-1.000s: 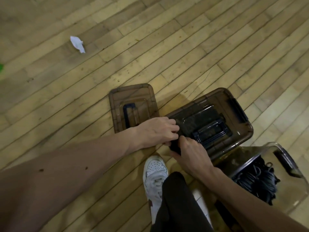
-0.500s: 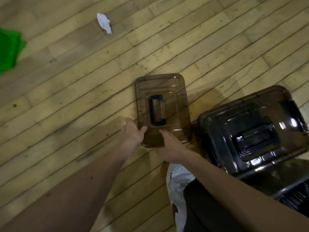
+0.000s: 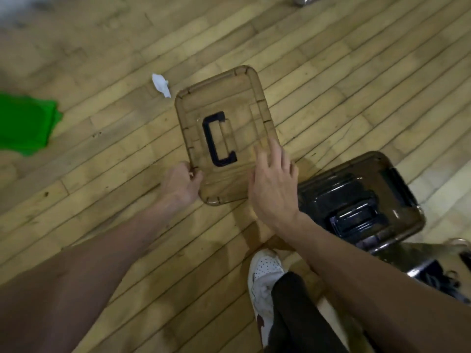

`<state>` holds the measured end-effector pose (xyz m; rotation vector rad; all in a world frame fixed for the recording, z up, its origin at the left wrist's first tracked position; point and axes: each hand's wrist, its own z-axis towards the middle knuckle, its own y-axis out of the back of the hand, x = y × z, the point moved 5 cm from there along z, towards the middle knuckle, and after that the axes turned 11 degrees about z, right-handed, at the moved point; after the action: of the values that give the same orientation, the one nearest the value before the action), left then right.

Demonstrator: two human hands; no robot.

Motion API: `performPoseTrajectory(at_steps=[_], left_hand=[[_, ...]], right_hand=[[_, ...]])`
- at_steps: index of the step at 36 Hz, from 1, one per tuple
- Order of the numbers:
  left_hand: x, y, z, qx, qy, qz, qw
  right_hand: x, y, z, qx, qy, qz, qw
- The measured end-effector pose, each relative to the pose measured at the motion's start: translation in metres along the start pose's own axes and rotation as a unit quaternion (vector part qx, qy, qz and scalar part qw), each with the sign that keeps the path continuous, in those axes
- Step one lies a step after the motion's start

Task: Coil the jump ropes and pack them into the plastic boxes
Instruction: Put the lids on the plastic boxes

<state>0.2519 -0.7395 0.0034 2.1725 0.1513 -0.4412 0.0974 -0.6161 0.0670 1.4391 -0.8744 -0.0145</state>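
A loose brown see-through lid (image 3: 229, 103) with a black handle lies over the wooden floor in the middle of the view. My left hand (image 3: 179, 186) grips its near left edge, thumb on top. My right hand (image 3: 274, 184) rests on its near right corner with straight fingers. To the right stands a closed brown plastic box (image 3: 362, 200) with a dark lid and handle. At the lower right edge an open box (image 3: 438, 273) holds black coiled jump ropes, mostly cut off by the frame.
A crumpled white paper (image 3: 161, 85) lies on the floor just left of the lid's far end. A green cloth (image 3: 25, 126) sits at the left edge. My white shoe (image 3: 263, 278) and dark trouser leg are at the bottom centre.
Both hands left the closed box and moved left to the loose lid. The lid now looks raised and turned, with my left hand gripping its edge and my right hand on its corner.
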Motion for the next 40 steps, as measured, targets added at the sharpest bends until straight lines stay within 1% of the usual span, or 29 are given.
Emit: performPoseTrajectory(at_steps=[1, 4, 6, 8, 12, 15, 16, 18, 20, 22, 24, 27, 30, 32, 35, 37, 40], left_hand=[[-0.02, 0.019, -0.009, -0.012, -0.029, 0.006, 0.999], [-0.082, 0.059, -0.044, -0.047, -0.125, 0.019, 0.991], [-0.13, 0.073, -0.077, -0.049, -0.191, 0.05, 0.979], [-0.169, 0.074, -0.101, -0.046, -0.249, 0.09, 0.963], [-0.267, 0.043, -0.174, -0.009, -0.367, 0.178, 0.913], [-0.323, 0.006, -0.229, 0.035, -0.434, 0.242, 0.867], [-0.34, -0.013, -0.248, 0.061, -0.45, 0.266, 0.85], [-0.357, -0.048, -0.273, 0.119, -0.46, 0.321, 0.819], [-0.361, -0.085, -0.288, 0.163, -0.464, 0.392, 0.777], [-0.355, -0.12, -0.296, 0.19, -0.464, 0.455, 0.736], [-0.343, -0.156, -0.299, 0.201, -0.46, 0.496, 0.708], [-0.318, -0.191, -0.295, 0.214, -0.439, 0.518, 0.702], [-0.308, -0.213, -0.286, 0.209, -0.423, 0.522, 0.71], [-0.309, -0.222, -0.28, 0.204, -0.417, 0.522, 0.716], [-0.311, -0.233, -0.274, 0.202, -0.412, 0.531, 0.712], [-0.311, -0.24, -0.274, 0.206, -0.418, 0.539, 0.702], [-0.305, -0.251, -0.282, 0.223, -0.429, 0.562, 0.672]], right_hand=[[0.004, 0.026, 0.006, -0.037, -0.009, 0.008, 0.999], [-0.006, 0.095, 0.016, -0.078, -0.066, 0.061, 0.993], [-0.027, 0.15, 0.006, -0.126, -0.103, 0.1, 0.981], [-0.049, 0.189, -0.011, -0.154, -0.147, 0.119, 0.97], [-0.127, 0.273, -0.092, -0.201, -0.265, 0.15, 0.931], [-0.188, 0.299, -0.161, -0.207, -0.348, 0.149, 0.902], [-0.208, 0.304, -0.188, -0.208, -0.378, 0.152, 0.889], [-0.237, 0.297, -0.23, -0.193, -0.43, 0.17, 0.865], [-0.259, 0.278, -0.265, -0.172, -0.469, 0.193, 0.845], [-0.275, 0.247, -0.294, -0.153, -0.497, 0.215, 0.826], [-0.292, 0.213, -0.319, -0.141, -0.522, 0.227, 0.81], [-0.306, 0.174, -0.334, -0.129, -0.546, 0.259, 0.786], [-0.319, 0.16, -0.337, -0.12, -0.564, 0.27, 0.771], [-0.327, 0.157, -0.332, -0.125, -0.557, 0.279, 0.772], [-0.338, 0.157, -0.324, -0.121, -0.543, 0.271, 0.785], [-0.344, 0.16, -0.322, -0.113, -0.539, 0.27, 0.789], [-0.347, 0.156, -0.331, -0.084, -0.554, 0.273, 0.782]])
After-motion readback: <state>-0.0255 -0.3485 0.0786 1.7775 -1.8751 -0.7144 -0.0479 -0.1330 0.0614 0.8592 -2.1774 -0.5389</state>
